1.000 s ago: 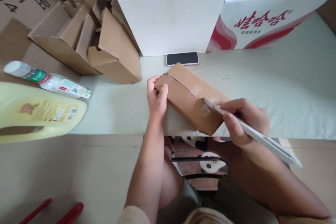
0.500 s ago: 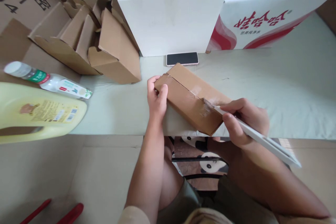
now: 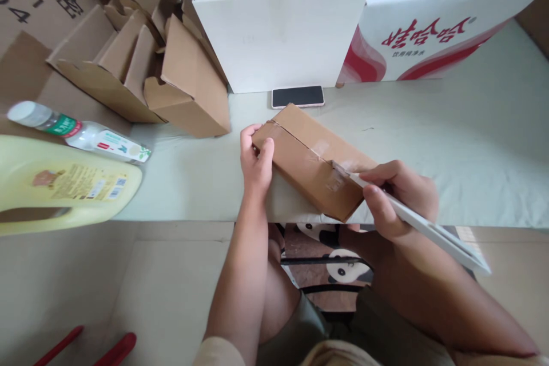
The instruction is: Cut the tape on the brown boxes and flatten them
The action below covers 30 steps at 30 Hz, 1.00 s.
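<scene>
A small brown cardboard box [image 3: 304, 157], taped along its top seam, lies slanted on the pale green table [image 3: 429, 137] near its front edge. My left hand [image 3: 255, 157] grips the box's left end, thumb on top. My right hand [image 3: 398, 194] holds a long white flat tool [image 3: 433, 229] like a pen. Its tip rests on the tape at the box's near right end.
A black phone [image 3: 298, 96] lies just behind the box. White cartons [image 3: 278, 34] and a red-printed carton [image 3: 429, 28] stand at the back. Several open brown boxes [image 3: 171, 74] sit back left, with a plastic bottle [image 3: 81, 131] and a yellow jug [image 3: 60, 183] at far left.
</scene>
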Motion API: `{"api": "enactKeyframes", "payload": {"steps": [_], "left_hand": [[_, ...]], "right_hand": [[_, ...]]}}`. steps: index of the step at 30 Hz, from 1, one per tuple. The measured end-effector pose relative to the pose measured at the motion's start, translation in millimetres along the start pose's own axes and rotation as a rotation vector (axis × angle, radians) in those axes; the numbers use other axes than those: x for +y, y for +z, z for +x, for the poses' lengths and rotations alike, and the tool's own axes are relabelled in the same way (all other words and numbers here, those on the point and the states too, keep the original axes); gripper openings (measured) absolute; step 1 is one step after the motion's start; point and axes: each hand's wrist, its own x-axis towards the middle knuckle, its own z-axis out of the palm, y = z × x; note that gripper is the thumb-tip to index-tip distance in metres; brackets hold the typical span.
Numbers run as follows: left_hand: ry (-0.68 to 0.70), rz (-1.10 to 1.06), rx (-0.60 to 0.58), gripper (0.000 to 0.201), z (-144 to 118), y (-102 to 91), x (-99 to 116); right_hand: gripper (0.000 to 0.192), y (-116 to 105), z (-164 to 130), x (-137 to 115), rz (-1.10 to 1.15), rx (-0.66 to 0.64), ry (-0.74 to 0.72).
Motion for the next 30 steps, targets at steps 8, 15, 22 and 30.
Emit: {"api": "enactKeyframes", "payload": {"steps": [8, 15, 22, 30], "left_hand": [[0.004, -0.018, 0.025, 0.047, 0.3, 1.6, 0.0], [-0.003, -0.033, 0.019, 0.045, 0.5, 1.7, 1.6], [0.023, -0.017, 0.007, 0.045, 0.7, 1.4, -1.4], [-0.014, -0.029, 0.032, 0.044, 0.0, 2.6, -0.2]], "right_hand": [[0.012, -0.8, 1.2, 1.9, -0.027, 0.004, -0.045], [0.010, 0.9, 2.7, 2.3, -0.040, 0.015, -0.092], [0.011, 3.8, -4.1, 1.5, -0.013, 0.026, -0.011], [0.012, 4.8, -2.9, 4.3, -0.030, 0.039, -0.050]]}}
